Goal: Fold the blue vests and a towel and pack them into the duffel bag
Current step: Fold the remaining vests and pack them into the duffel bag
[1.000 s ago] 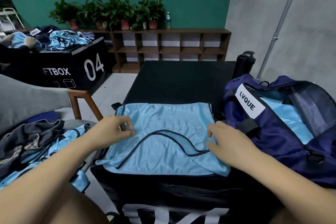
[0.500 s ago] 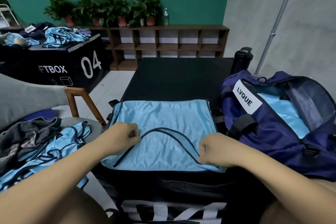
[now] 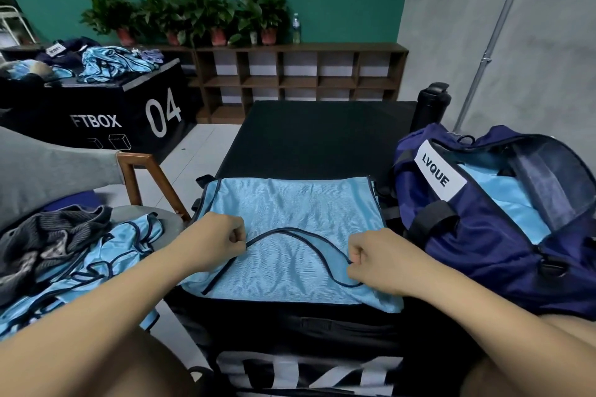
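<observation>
A white label (image 3: 440, 175) sewn on the navy duffel bag (image 3: 483, 255) reads "LVQUE" in black capitals. The side of the black box (image 3: 135, 100) at the back left carries white lettering, "FTBOX", its start cut off, and a large "04". White marks on the bench front (image 3: 290, 371) and a small tag (image 3: 53, 50) on a far bag are illegible.

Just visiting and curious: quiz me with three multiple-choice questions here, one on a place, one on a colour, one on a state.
1. The duffel bag lies where from the spread vest? A left B right C underneath
2. The vest's trim is: A dark B yellow C white
3. The bag is: A zipped shut B folded flat C open
Answers: B, it sits at the person's right; A, a dark line edges the light blue; C, blue cloth shows through its mouth.
</observation>
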`<control>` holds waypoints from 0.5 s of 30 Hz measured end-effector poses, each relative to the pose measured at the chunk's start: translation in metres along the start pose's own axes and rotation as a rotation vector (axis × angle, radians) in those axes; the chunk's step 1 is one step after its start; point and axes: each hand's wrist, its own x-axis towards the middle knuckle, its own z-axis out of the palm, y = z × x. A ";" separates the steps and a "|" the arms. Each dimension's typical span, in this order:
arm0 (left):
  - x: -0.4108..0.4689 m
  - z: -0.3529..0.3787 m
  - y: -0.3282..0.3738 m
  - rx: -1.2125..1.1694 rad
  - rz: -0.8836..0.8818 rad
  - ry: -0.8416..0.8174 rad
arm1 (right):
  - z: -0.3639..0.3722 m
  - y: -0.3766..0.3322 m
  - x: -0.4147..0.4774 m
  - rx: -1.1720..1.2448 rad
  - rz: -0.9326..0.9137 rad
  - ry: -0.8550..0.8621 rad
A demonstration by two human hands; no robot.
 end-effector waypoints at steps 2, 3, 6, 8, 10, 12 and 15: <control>0.000 -0.004 -0.001 -0.058 -0.011 0.028 | 0.000 -0.003 -0.002 0.044 -0.051 0.034; -0.001 -0.007 -0.002 -0.097 -0.022 0.036 | 0.001 -0.004 -0.004 0.047 -0.079 0.013; -0.004 -0.012 -0.007 -0.152 -0.025 -0.020 | 0.009 -0.006 -0.010 -0.036 -0.152 -0.094; -0.006 -0.013 -0.011 -0.131 0.002 -0.116 | 0.012 -0.006 -0.011 -0.099 -0.166 -0.127; -0.006 -0.011 -0.014 -0.104 0.014 -0.205 | 0.009 -0.005 -0.010 -0.096 -0.165 -0.122; -0.004 -0.011 -0.016 -0.112 0.007 -0.209 | 0.002 -0.006 -0.010 -0.024 -0.153 -0.086; 0.004 -0.017 -0.019 -0.177 -0.048 -0.081 | -0.008 -0.001 0.002 0.096 -0.100 0.090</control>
